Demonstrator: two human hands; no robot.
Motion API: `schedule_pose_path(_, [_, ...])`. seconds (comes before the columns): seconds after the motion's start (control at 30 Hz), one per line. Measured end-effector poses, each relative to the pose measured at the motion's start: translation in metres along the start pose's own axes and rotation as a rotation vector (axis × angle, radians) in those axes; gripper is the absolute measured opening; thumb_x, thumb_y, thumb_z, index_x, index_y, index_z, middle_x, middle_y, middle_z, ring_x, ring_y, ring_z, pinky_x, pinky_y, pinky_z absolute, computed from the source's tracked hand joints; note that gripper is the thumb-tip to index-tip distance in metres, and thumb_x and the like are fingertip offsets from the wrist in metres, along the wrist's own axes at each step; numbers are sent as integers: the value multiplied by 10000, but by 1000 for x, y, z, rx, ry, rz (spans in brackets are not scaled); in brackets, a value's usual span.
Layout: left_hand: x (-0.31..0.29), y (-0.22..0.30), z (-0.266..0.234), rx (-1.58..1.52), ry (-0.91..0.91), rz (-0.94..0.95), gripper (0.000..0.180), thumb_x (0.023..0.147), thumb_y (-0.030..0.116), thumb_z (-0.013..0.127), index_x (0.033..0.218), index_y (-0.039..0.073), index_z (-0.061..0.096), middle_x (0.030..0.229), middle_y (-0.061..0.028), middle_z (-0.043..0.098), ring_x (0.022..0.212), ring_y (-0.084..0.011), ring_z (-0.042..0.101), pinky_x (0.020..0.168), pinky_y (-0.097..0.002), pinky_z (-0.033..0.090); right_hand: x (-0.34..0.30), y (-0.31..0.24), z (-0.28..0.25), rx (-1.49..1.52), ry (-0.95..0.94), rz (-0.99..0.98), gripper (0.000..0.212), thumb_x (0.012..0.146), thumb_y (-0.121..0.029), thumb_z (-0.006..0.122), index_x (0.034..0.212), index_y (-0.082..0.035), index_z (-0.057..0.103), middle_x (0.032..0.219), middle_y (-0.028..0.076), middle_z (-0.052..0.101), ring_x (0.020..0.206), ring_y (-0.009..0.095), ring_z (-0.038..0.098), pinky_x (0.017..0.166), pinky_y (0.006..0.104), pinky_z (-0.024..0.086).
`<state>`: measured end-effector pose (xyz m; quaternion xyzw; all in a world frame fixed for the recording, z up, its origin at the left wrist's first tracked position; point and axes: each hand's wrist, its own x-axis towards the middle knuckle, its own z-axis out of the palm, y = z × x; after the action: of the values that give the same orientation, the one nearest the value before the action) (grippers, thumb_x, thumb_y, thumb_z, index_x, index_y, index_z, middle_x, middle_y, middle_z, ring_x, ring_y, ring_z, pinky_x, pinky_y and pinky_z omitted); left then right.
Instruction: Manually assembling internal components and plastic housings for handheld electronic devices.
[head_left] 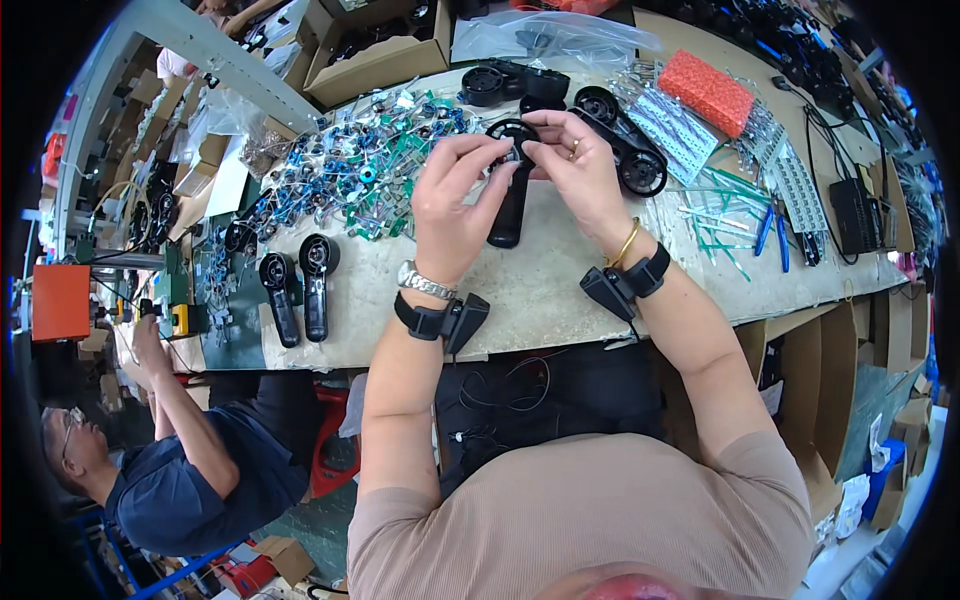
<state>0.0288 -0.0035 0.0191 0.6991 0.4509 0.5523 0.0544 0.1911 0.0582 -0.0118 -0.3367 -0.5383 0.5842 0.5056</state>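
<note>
A black handheld-fan housing (508,215), with a round ring at its head and a straight handle, lies on the worktable (420,320) with its handle toward me. Over its ring my left hand (452,200) pinches thumb and fingers together; whatever sits between them is too small to name. My right hand (588,180) closes thumb and fingers at the ring's right edge. More black fan housings (628,150) rest just beyond and right of my right hand. Two others, a housing (316,285) and a neighbouring housing (280,295), lie at the left.
A wide heap of small circuit boards with wires (350,180) spreads left of my hands. Blue-handled pliers (772,238), green strips (722,215) and a red bubble-wrapped block (705,92) are on the right. An open cardboard box (385,62) stands behind. A co-worker (190,450) sits at the left.
</note>
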Motion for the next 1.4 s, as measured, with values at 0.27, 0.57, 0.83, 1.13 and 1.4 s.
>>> schedule_pose_path(0.27, [5, -17, 9, 261, 39, 160, 232, 774, 77, 811, 997, 62, 747, 941, -93, 682, 872, -296, 628, 742, -403, 497, 2, -4, 0, 23, -56, 33, 299, 970, -56, 643, 1268, -61, 626, 1097, 28, 666, 969, 97, 661, 764, 244, 578])
schedule_pose_path(0.57, [2, -3, 11, 279, 17, 109, 251, 797, 12, 771, 1043, 37, 726, 964, -116, 659, 934, -310, 609, 840, -402, 492, -2, 5, 1, 114, -44, 44, 296, 954, -49, 658, 1246, -73, 614, 1036, 3, 680, 938, 80, 659, 740, 242, 569])
schedule_pose_path(0.83, [-2, 5, 14, 208, 57, -6, 294, 809, -25, 739, 1094, 39, 713, 1112, -137, 596, 1025, -307, 594, 908, -395, 491, -2, 1, 1, 162, -74, 24, 341, 936, -87, 725, 1251, -48, 602, 1067, 23, 673, 954, 87, 660, 769, 247, 570])
schedule_pose_path(1.13, [1, -11, 27, -526, 119, -367, 425, 921, 30, 695, 1327, -15, 580, 1200, -86, 607, 1099, -161, 601, 863, -263, 536, 6, -19, -13, 256, -22, 109, 383, 930, -98, 737, 1284, -50, 598, 1102, 31, 701, 946, 98, 677, 785, 260, 558])
schedule_pose_path(1.4, [-7, -21, 4, -878, 74, -720, 395, 971, 77, 667, 1342, -23, 578, 1195, -75, 656, 1020, -120, 638, 854, -266, 538, 4, -9, -3, 321, -74, 159, 377, 934, -99, 733, 1286, -59, 603, 1126, 33, 705, 987, 110, 676, 789, 266, 551])
